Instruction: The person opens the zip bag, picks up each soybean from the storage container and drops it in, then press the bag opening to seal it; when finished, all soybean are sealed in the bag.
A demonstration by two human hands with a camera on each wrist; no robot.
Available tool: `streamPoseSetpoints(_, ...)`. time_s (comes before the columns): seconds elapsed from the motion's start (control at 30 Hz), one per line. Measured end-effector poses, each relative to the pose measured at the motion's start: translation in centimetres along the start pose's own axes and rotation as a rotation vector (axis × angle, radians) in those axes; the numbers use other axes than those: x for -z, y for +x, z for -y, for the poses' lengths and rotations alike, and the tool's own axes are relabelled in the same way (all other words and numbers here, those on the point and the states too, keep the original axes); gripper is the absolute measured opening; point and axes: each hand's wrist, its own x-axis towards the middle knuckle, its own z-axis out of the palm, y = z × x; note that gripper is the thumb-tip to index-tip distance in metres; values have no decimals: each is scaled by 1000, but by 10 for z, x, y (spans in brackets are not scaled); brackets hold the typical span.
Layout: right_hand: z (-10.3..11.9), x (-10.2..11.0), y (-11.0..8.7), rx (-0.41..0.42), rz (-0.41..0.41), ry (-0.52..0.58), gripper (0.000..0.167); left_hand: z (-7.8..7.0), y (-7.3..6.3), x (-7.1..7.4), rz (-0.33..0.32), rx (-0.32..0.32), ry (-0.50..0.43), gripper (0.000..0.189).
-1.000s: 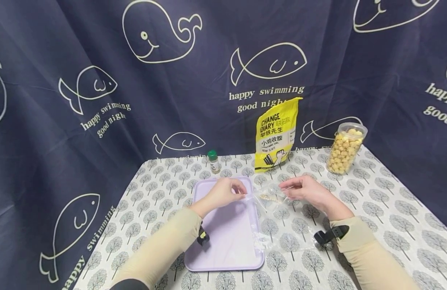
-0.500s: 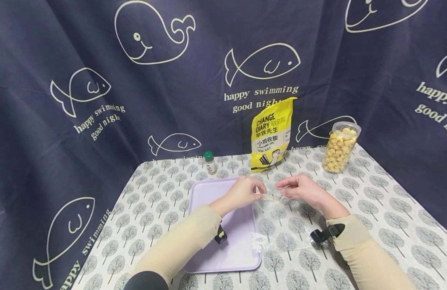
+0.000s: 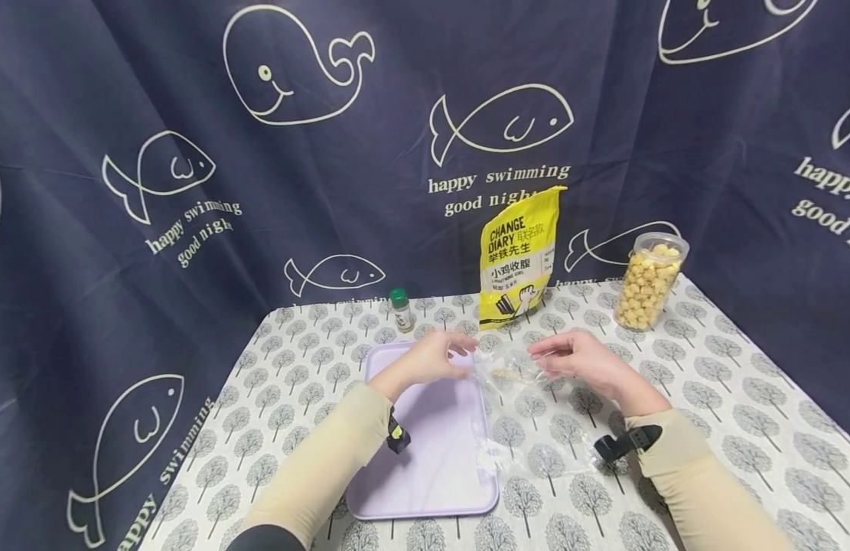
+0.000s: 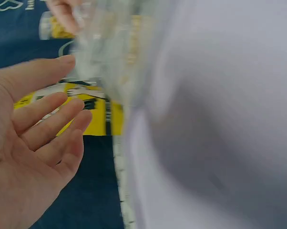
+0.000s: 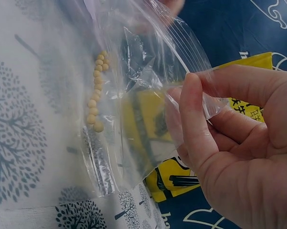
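A clear zip-top plastic bag (image 3: 510,361) hangs over the tablecloth at the tray's right edge. Inside it, small round tan beads (image 5: 97,90) lie in a row, plainest in the right wrist view. My right hand (image 3: 590,366) pinches the bag near its zip strip between thumb and fingers. At the bag's left side is my left hand (image 3: 434,358), its thumb and fingers spread apart. In the left wrist view, nothing sits between that hand's thumb and fingers, and the bag's edge lies just beyond the thumb tip.
A lilac tray (image 3: 425,474) lies under my left forearm. Behind it stands a small green-capped bottle (image 3: 402,310). A yellow snack bag (image 3: 517,260) stands at the back, with a clear tub of popcorn (image 3: 648,283) to its right. A dark printed curtain (image 3: 369,191) hangs behind the table.
My left hand moved right toward the right hand along the bag, then drew back left with its fingers apart. My right hand stays in place, holding the bag.
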Motion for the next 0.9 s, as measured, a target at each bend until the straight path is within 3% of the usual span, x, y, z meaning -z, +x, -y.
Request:
streamPoseSetpoints(0.1, 0, 2, -1, -2, -2, 0, 44, 3, -1, -9, -5, -19, 37, 50)
streamPoseSetpoints(0.3, 0, 3, 0, 14, 1, 1, 43, -1, 2, -23, -100, -24, 26, 35)
streamPoseSetpoints(0.47, 3, 5, -1, 52, -4, -36, 42, -6, 5, -23, -163, -12, -35, 17)
streamPoseSetpoints(0.63, 10, 13, -8, 85, -36, -62, 42, -12, 5, -18, -223, -46, -81, 5)
streamPoseSetpoints(0.9, 24, 34, -23, 146, -74, 10, 46, -27, 6, -12, -278, -54, -308, 5)
